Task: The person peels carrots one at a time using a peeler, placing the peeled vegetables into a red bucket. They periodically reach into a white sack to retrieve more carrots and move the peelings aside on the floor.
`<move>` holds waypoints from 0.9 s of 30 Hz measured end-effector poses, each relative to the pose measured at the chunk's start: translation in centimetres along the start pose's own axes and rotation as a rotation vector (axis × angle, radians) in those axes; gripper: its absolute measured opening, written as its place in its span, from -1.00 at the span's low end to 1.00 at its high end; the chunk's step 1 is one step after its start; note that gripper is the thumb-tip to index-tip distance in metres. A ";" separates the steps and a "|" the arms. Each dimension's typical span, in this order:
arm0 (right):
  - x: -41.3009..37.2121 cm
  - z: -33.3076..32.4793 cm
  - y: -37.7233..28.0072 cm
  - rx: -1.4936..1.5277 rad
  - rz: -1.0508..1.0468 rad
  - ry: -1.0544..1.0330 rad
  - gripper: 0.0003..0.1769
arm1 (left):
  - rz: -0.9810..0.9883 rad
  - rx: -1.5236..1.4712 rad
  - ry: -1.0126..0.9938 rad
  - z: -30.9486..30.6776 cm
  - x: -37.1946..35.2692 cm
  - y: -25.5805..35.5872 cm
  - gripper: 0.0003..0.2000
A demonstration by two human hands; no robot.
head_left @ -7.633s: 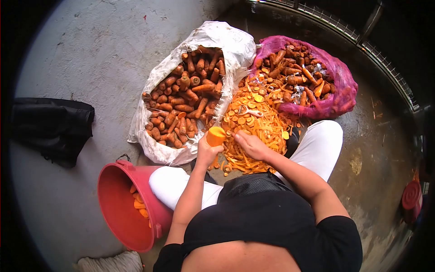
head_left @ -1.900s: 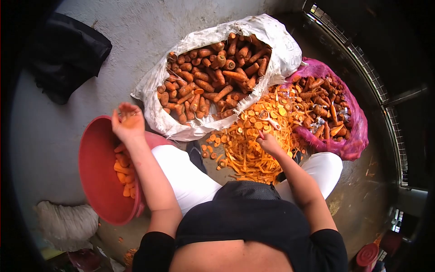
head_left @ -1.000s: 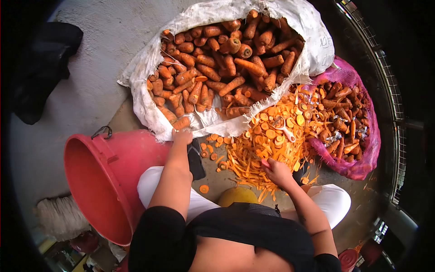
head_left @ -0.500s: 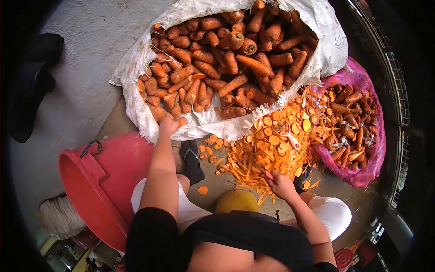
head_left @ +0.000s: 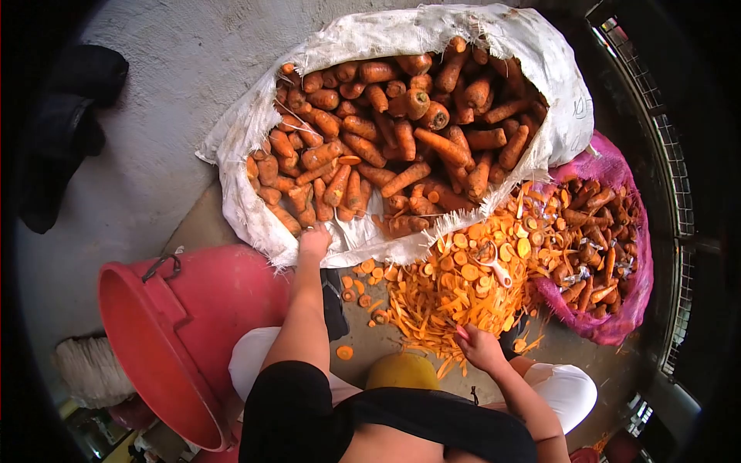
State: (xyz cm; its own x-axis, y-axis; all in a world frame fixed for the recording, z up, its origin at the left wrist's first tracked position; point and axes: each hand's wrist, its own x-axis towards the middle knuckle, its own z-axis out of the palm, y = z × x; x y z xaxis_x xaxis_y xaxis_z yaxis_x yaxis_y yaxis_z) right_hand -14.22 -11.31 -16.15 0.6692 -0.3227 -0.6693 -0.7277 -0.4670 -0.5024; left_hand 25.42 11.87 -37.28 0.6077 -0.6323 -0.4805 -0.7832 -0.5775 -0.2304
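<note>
At the front edge of a large white sack (head_left: 262, 214) full of unpeeled carrots (head_left: 363, 147) is my left hand (head_left: 315, 242). Its fingers are bent at the sack's rim beside the nearest carrots, and what they grip, if anything, is hidden. My right hand (head_left: 480, 347) is closed round a small tool with a pink-red handle (head_left: 462, 333); the rest of the tool is hard to make out. It is just in front of a pile of orange peelings and carrot slices (head_left: 440, 289). On that pile lies a white-handled peeler (head_left: 500, 272).
A pink mesh sack (head_left: 634, 297) of carrots stands at the right. At the left a large red bin (head_left: 224, 309) lies on its side. Dark shoes (head_left: 58, 139) are at the far left, and a yellow rounded object (head_left: 403, 372) sits between my legs.
My left hand has moved right along the sack's front edge. My right hand still holds the pink-red handle and sits slightly lower in view. The view has shifted a little.
</note>
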 end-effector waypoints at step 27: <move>-2.2 -4.6 -4.9 1.620 -0.056 0.217 -0.70 | 0.550 -1.109 0.084 -31.0 -23.5 14.1 -0.10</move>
State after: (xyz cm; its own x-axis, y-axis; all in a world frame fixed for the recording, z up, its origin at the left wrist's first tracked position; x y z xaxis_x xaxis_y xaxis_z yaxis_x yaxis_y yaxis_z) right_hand -11.42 -12.16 -9.71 0.6044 -0.5043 -0.6168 0.0019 0.7751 -0.6319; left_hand 4.16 2.60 -3.01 0.2723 -0.9364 -0.2212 -0.4269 -0.3236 0.8444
